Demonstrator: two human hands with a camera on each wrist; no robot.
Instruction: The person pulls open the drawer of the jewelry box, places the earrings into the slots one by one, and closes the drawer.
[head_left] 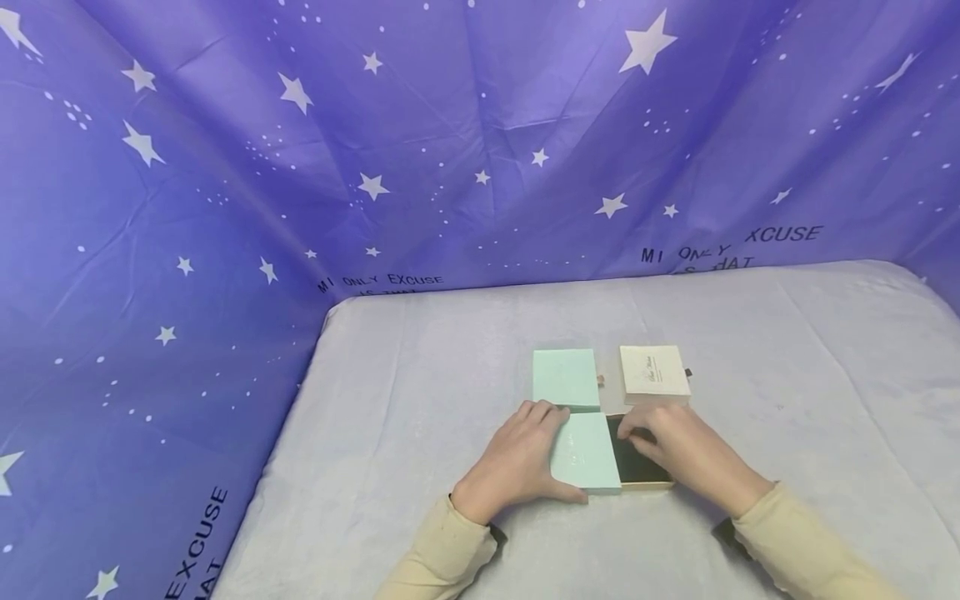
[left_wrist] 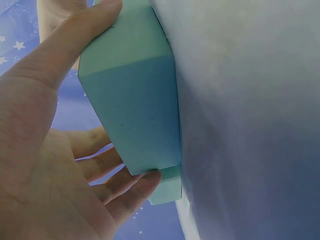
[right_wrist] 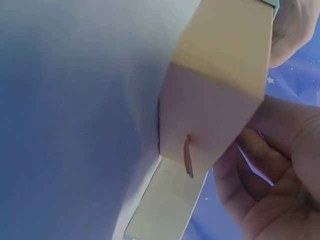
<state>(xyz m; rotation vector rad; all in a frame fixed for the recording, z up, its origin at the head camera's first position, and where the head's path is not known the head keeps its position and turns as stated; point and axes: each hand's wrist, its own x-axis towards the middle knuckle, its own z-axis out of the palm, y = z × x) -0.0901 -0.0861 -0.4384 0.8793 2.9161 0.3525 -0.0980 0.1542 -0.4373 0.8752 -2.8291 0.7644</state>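
A mint-green box [head_left: 587, 450] lies on the cloth, with its drawer [head_left: 637, 483] pulled out to the right. My left hand [head_left: 517, 458] grips the sleeve, thumb along the near side and fingers at the far side. Black lining [head_left: 637, 450] shows inside the drawer. My right hand [head_left: 682, 442] is over the drawer with bent fingers, thumb and fingertips at the lining; I cannot tell whether they pinch something. On the drawer's pinkish end, a small brown ribbon tab [right_wrist: 188, 155] hangs in the right wrist view.
Directly behind the opened box is a second mint-green box [head_left: 564, 377], a small tab on its right side. A cream box [head_left: 654, 370] with printed script and a dark tab stands to its right. Light cloth [head_left: 420, 367] covers the table; a purple star-patterned curtain [head_left: 450, 125] hangs behind and left.
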